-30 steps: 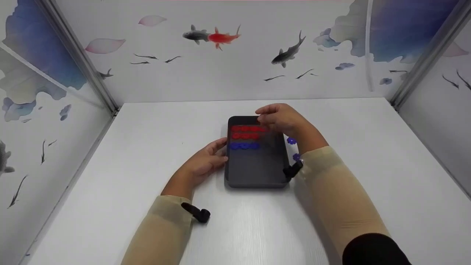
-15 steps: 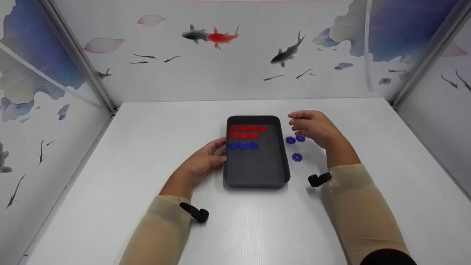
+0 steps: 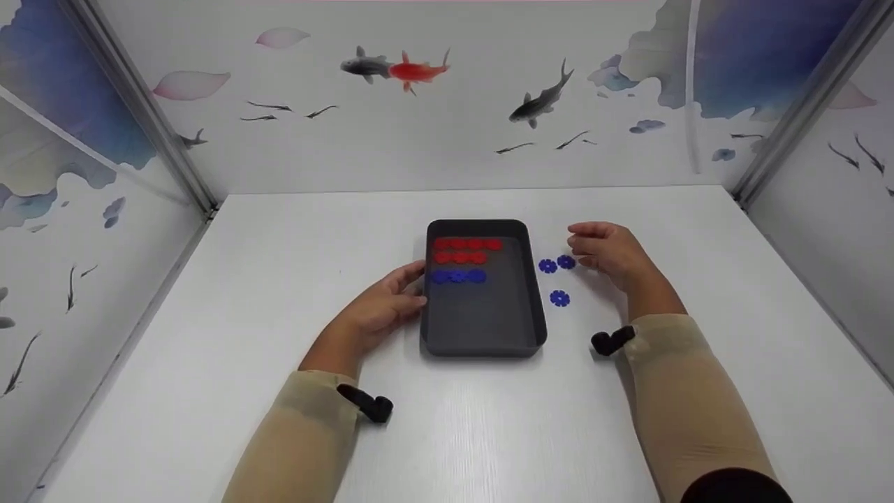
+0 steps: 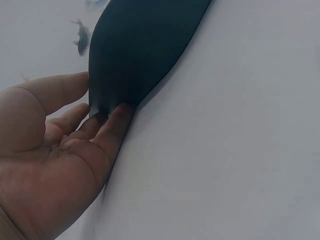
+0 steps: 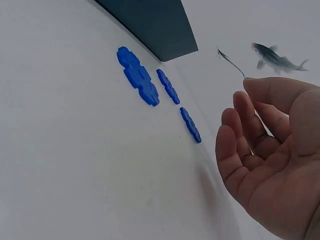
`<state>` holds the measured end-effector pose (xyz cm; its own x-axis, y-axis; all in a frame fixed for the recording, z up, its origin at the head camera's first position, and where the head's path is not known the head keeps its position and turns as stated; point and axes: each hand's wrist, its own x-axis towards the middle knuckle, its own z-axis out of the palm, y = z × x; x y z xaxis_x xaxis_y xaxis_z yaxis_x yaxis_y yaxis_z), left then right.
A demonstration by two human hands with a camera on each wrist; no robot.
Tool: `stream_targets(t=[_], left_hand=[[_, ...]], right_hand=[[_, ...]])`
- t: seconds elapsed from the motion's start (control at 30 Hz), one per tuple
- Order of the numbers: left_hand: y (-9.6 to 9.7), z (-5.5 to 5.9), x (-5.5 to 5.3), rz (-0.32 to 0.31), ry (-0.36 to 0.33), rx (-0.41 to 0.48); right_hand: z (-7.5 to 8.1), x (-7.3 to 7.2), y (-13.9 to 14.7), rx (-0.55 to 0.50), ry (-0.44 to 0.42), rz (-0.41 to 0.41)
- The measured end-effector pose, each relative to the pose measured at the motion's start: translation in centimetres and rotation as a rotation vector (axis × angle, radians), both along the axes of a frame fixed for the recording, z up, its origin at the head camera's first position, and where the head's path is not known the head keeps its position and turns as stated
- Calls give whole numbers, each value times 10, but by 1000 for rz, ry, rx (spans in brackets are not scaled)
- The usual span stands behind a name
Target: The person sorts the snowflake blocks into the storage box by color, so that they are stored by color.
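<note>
A dark grey rectangular tray [image 3: 482, 328] lies on the white table. My left hand [image 3: 380, 307] touches the tray's left wall with its fingertips; in the left wrist view the hand [image 4: 65, 145] rests against the tray's outer side [image 4: 145, 45]. Inside lie two rows of red snowflake discs [image 3: 466, 244] and a row of blue snowflake discs [image 3: 457, 276]. Three blue snowflake discs [image 3: 559, 298] lie on the table right of the tray. Just right of them, my right hand [image 3: 611, 251] hovers with loosely curled fingers and nothing held; the right wrist view shows this hand [image 5: 272, 145] bare.
White panels printed with fish and lotus stand at the back [image 3: 300, 154] and both sides, joined by grey metal posts [image 3: 157, 119]. A small black camera mount [image 3: 613, 341] sits on the right wrist, and another black mount [image 3: 370, 405] on the left.
My right hand has moved from above the tray's far end to the right, past the loose blue discs, uncovering them and the red row. The left hand has stayed at the tray.
</note>
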<state>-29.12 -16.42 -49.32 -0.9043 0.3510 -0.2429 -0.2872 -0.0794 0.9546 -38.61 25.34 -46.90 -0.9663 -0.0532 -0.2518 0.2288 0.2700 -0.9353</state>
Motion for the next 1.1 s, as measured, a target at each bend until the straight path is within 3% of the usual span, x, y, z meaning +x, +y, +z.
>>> stream_targets(t=[0.2,0.5,0.9,1.1], left_hand=[[1,1,0,11,1,1],[1,0,0,12,-5,-2],[0,-1,1,27,-20,-9],[0,-1,0,31,-16,-12]], right_hand=[[-7,-2,7,94,-10,3],[-10,0,9,302,5,138],[-10,3,10,354,47,229],[-8,4,4,397,57,208]])
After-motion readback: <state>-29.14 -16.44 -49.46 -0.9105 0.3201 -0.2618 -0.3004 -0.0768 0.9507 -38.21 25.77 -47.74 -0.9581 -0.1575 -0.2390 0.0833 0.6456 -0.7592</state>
